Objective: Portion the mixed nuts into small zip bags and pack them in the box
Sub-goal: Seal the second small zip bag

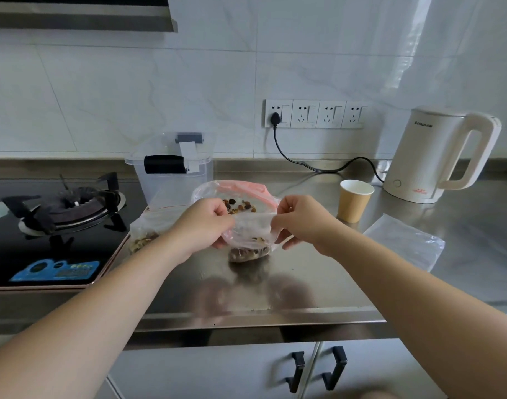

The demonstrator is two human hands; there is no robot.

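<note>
Both hands, left [206, 223] and right [299, 223], each a pinching grip on the small zip bag's [248, 240] mouth, likely sealing it, nuts sagging mid-tabletop [318, 283]; lidded box [171, 171] waits at back edge.

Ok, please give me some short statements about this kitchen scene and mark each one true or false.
1. Both hands, left hand and right hand, pinch the top edge of a small zip bag. True.
2. The paper cup lies on its side. False: it stands upright.
3. The kettle stands right of the cup. True.
4. The clear plastic box sits on the stove. False: it stands on the steel counter, beside the stove.
</note>
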